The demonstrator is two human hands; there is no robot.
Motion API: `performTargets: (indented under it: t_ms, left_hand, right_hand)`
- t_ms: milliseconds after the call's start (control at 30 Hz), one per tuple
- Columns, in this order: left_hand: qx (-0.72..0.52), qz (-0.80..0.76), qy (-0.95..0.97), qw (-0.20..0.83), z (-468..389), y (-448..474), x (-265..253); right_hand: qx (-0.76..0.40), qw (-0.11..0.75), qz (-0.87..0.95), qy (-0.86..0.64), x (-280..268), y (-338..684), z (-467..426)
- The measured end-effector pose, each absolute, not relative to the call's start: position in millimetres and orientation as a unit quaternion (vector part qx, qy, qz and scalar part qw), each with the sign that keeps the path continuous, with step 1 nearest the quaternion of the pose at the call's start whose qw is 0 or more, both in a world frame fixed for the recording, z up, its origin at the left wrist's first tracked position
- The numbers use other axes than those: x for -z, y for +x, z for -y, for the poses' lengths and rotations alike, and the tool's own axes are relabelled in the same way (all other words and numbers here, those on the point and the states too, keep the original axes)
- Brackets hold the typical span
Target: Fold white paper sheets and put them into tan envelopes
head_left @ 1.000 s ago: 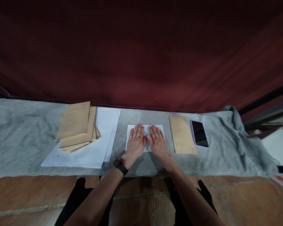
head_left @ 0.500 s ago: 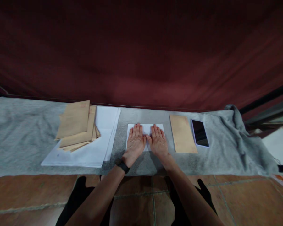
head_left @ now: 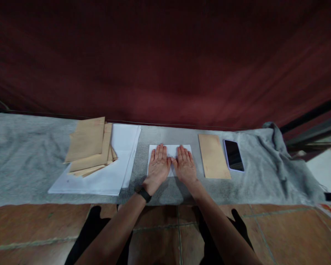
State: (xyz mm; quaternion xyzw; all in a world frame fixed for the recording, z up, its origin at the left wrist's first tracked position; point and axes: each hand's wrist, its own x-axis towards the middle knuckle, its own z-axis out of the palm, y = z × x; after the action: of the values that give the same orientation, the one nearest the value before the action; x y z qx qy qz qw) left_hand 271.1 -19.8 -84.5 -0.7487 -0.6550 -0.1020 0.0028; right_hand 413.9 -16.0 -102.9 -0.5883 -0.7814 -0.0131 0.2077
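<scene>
A small white sheet of paper [head_left: 172, 150], which looks folded, lies flat on the grey cloth [head_left: 171, 134] in front of me. My left hand [head_left: 158, 165] rests palm down on its left half, fingers stretched out and pointing away from me. On the right half my right hand [head_left: 185, 165] is pressed flat in the same way. The two thumbs meet, or nearly meet, in the middle. Much of the paper is hidden under the hands. Right of them a brown envelope [head_left: 214, 156] lies flat on the cloth, apart from my right hand.
Several brown envelopes [head_left: 86, 141] are piled on larger white sheets [head_left: 93, 186] at the left. A phone [head_left: 234, 155] with a pale purple edge lies beyond the single envelope. Dark red fabric [head_left: 165, 73] hangs behind the cloth-covered surface. Tiled floor [head_left: 154, 235] shows below.
</scene>
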Motion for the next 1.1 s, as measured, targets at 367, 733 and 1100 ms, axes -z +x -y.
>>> performTargets:
  t_ms: [367, 733, 1100]
  left_hand:
    - [0.119, 0.654, -0.747, 0.003, 21, 269, 88]
    - [0.129, 0.677, -0.724, 0.008, 24, 258, 81]
    - [0.122, 0.701, -0.702, 0.028, 24, 249, 77]
  right_hand:
    - [0.007, 0.173, 0.773, -0.611, 97, 415, 17]
    - [0.023, 0.186, 0.757, -0.626, 102, 429, 17]
    - [0.053, 0.184, 0.751, -0.632, 102, 438, 19]
